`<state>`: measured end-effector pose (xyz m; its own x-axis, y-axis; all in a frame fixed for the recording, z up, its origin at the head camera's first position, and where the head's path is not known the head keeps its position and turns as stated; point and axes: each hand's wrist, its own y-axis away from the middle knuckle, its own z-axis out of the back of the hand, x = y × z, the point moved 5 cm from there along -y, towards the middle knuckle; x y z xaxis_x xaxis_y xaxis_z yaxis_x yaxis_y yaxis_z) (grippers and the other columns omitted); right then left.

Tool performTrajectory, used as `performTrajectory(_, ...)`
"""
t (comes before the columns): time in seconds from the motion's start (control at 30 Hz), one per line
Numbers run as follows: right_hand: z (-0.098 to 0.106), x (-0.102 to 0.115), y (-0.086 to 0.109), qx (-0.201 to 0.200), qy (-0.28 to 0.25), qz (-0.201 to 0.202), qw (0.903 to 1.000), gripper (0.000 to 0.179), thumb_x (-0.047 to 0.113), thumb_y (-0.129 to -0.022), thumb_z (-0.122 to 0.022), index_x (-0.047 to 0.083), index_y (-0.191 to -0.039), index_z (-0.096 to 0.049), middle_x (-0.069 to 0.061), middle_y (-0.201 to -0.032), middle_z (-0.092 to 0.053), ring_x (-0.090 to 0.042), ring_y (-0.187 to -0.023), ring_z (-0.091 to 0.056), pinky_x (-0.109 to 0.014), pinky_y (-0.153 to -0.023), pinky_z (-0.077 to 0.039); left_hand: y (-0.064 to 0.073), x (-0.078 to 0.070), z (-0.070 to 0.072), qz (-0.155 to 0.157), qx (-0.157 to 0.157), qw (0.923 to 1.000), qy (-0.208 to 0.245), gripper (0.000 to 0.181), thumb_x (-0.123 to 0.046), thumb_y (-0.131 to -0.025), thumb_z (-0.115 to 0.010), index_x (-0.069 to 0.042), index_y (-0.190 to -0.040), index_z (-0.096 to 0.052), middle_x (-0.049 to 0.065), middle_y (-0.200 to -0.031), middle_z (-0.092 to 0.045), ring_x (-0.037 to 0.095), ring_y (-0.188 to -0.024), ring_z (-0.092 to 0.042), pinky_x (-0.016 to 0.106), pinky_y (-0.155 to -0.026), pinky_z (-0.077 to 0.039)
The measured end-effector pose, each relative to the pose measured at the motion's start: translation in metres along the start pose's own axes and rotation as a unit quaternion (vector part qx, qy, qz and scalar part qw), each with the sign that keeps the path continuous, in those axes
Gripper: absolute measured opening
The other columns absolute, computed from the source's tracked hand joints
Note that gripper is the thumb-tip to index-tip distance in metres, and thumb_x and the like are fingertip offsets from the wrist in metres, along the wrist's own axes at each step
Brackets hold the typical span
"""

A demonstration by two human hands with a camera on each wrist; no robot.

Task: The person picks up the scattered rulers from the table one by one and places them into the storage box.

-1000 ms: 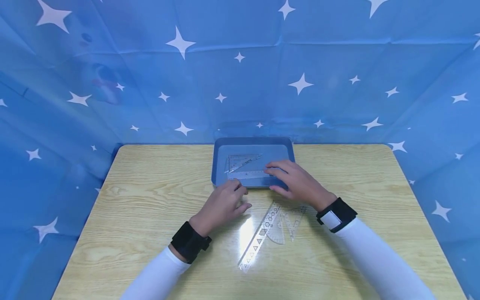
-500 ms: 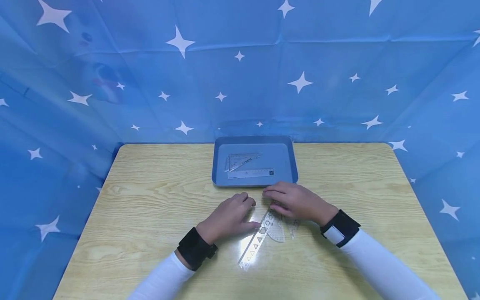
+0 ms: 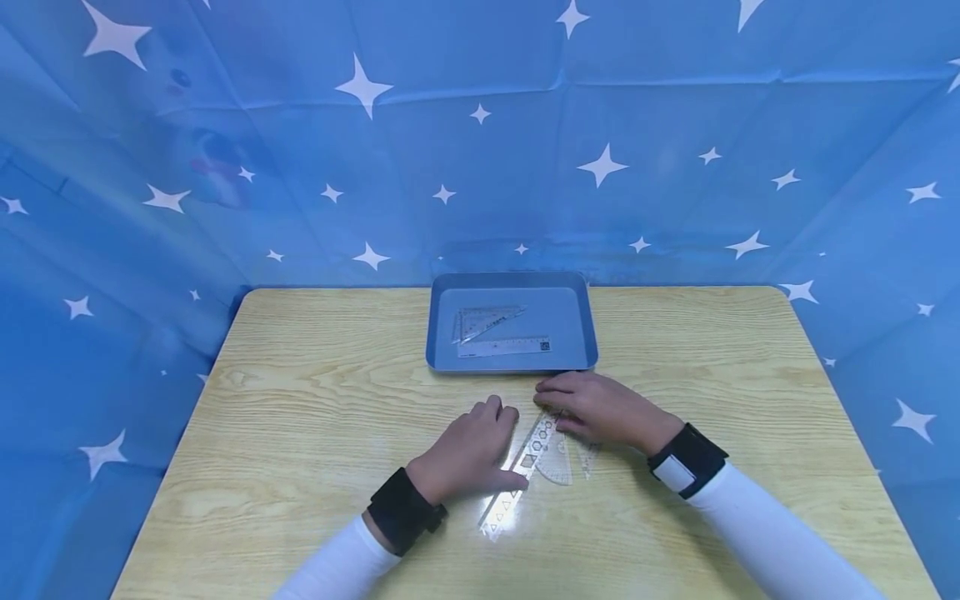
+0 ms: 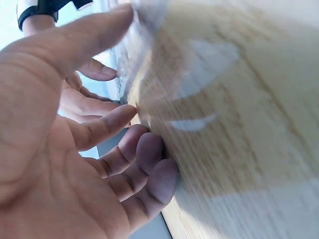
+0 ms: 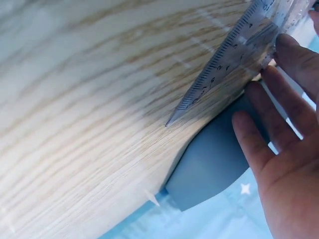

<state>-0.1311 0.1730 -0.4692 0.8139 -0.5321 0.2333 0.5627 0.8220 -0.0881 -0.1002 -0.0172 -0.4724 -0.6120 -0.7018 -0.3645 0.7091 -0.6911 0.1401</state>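
Observation:
In the head view a clear stencil ruler with cut-out shapes lies slanted on the table. Right of it are a clear protractor and a clear set square, partly hidden. My left hand is beside the stencil ruler, fingers loosely bent and thumb at its edge. My right hand covers part of the set square; its fingertips are at the stencil ruler's upper end. In the right wrist view the fingers are spread beside the set square; whether they touch it is unclear.
A blue tray stands at the table's back edge, just beyond my right hand. In it lie a clear straight ruler and a clear set square. A blue star-patterned curtain rises behind the wooden table.
My right hand has come back from over the tray to the upper end of the stencil ruler. My left hand has moved right and nearer to me, up to the ruler.

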Motion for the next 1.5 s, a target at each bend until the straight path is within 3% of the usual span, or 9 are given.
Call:
performTrajectory(0.27, 0.0, 0.001, -0.002, 0.012, 0.009, -0.004, 0.9999, 0.04, 0.014, -0.09, -0.08, 0.009, -0.128, -0.071, -0.008, -0.131, -0.069, -0.024, -0.123, -0.065, -0.039, -0.102, -0.055, 0.001, -0.006, -0.006, -0.011, 0.015, 0.9997, -0.019, 0.079, -0.059, -0.074, -0.087, -0.006, -0.124, -0.055, 0.004, -0.099, -0.045, 0.014, -0.078, -0.044, 0.026, -0.059, -0.042)
performTrajectory(0.5, -0.003, 0.0, -0.005, 0.008, 0.032, -0.004, 0.9995, 0.03, 0.017, -0.089, -0.081, 0.012, -0.119, -0.075, -0.005, -0.124, -0.07, -0.022, -0.115, -0.066, -0.036, -0.095, -0.057, 0.002, -0.003, -0.004, -0.018, 0.026, 0.9993, 0.018, 0.065, -0.039, -0.078, -0.088, -0.005, -0.123, -0.056, 0.005, -0.102, -0.046, 0.014, -0.082, -0.045, 0.024, -0.064, -0.046)
performTrajectory(0.9, -0.001, 0.002, -0.009, 0.015, 0.046, -0.031, 0.9983, 0.02, 0.016, -0.091, -0.079, 0.015, -0.109, -0.07, 0.002, -0.107, -0.064, -0.014, -0.092, -0.06, -0.03, -0.077, -0.055, 0.004, 0.0, -0.004, -0.027, 0.046, 0.9967, 0.062, 0.044, -0.015, -0.085, -0.079, -0.007, -0.121, -0.056, 0.003, -0.103, -0.044, 0.014, -0.088, -0.044, 0.025, -0.077, -0.047)
performTrajectory(1.27, 0.003, 0.006, -0.015, 0.057, 0.09, -0.045, 0.9933, 0.01, 0.014, -0.098, -0.069, 0.016, -0.107, -0.066, 0.003, -0.097, -0.058, -0.015, -0.081, -0.052, -0.028, -0.066, -0.048, 0.002, -0.001, -0.004, 0.011, 0.05, 0.9948, 0.088, 0.044, -0.007, -0.081, -0.077, -0.005, -0.121, -0.058, 0.003, -0.103, -0.049, 0.016, -0.093, -0.048, 0.028, -0.084, -0.049)
performTrajectory(1.5, 0.005, 0.006, -0.014, 0.041, 0.088, -0.042, 0.9944, 0.009, 0.01, -0.098, -0.069, 0.015, -0.103, -0.064, 0.002, -0.094, -0.058, -0.015, -0.079, -0.051, -0.03, -0.067, -0.049, 0.0, -0.002, -0.003, 0.078, 0.043, 0.9862, 0.139, 0.034, 0.005, -0.081, -0.066, -0.005, -0.113, -0.059, 0.004, -0.097, -0.057, 0.02, -0.091, -0.053, 0.029, -0.08, -0.048)
